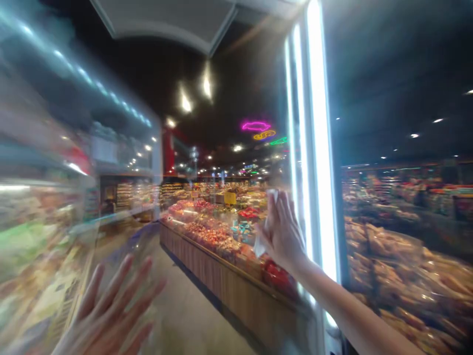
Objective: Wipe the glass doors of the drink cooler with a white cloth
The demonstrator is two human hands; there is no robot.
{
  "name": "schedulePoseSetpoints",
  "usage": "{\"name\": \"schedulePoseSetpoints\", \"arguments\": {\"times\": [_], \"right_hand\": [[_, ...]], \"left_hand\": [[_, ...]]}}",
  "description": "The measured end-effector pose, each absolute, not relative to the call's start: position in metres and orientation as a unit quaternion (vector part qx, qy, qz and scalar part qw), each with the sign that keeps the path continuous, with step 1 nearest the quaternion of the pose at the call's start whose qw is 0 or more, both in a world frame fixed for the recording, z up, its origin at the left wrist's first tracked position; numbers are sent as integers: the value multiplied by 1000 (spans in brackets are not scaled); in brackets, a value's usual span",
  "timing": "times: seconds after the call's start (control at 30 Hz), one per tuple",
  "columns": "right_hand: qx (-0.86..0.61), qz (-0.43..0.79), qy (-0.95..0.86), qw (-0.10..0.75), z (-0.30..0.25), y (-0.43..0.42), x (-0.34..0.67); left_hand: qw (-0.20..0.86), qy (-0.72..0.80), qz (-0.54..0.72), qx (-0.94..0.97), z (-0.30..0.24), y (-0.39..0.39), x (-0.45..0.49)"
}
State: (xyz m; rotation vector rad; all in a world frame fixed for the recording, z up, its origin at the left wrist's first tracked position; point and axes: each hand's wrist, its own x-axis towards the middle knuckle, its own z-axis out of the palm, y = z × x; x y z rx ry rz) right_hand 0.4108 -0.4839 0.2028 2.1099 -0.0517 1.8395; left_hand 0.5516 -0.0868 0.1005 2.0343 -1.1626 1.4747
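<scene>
Near the middle, toward four o'clock, our right hand (284,231) has its fingers close together over a white cloth (261,245), holding it up against what looks like a glass pane (276,165). Our left hand (111,315), between seven and eight o'clock, is blurred and bare, fingers spread; we cannot tell whether it touches anything. Bright light tubes (318,123) stand at two o'clock, and a wood-sided counter (218,264) of food runs past six.
</scene>
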Motion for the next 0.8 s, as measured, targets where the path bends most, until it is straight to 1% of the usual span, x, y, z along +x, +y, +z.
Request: {"name": "schedulePoseSetpoints", "arguments": {"times": [0.03,0.07,0.1,0.13,0.17,0.23,0.27,0.3,0.33,0.37,0.47,0.53,0.57,0.6,0.63,0.7,0.73,0.77,0.8], "right_hand": [[727,670,-53,142,227,-481,413],[716,683,-64,129,240,-472,419],[714,687,-45,132,242,-459,427],[721,675,1,157,236,-442,437],[732,647,70,203,224,-425,447],[731,558,221,323,204,-396,464],[721,526,265,365,203,-388,467],[712,516,280,386,212,-385,467],[708,528,268,385,230,-388,464],[708,559,235,362,257,-394,459],[702,654,109,261,347,-413,444],[693,684,65,218,378,-409,447],[694,684,66,216,378,-402,452],[699,670,92,233,371,-393,458],[706,639,140,269,359,-385,463],[713,549,253,354,341,-381,469],[715,513,287,379,341,-388,467],[720,502,291,380,348,-400,464],[731,521,262,355,363,-415,458]], "left_hand": [[180,-416,530,717,122,-86,552],[177,-414,538,712,141,-86,551],[176,-408,549,707,156,-87,551],[173,-401,564,701,168,-88,551],[166,-393,580,694,178,-88,551],[139,-383,613,677,190,-87,551],[124,-380,627,669,194,-86,551],[112,-379,637,663,198,-84,551],[104,-377,642,660,202,-82,551],[101,-376,643,659,207,-80,551],[101,-370,638,668,221,-78,548],[100,-364,630,678,232,-84,547],[98,-362,626,684,238,-88,546],[95,-360,623,688,244,-94,545],[93,-360,620,691,250,-100,544],[85,-364,621,688,261,-112,540],[80,-368,625,684,267,-117,537],[73,-372,630,678,272,-122,534],[65,-375,635,672,276,-126,531]]}}
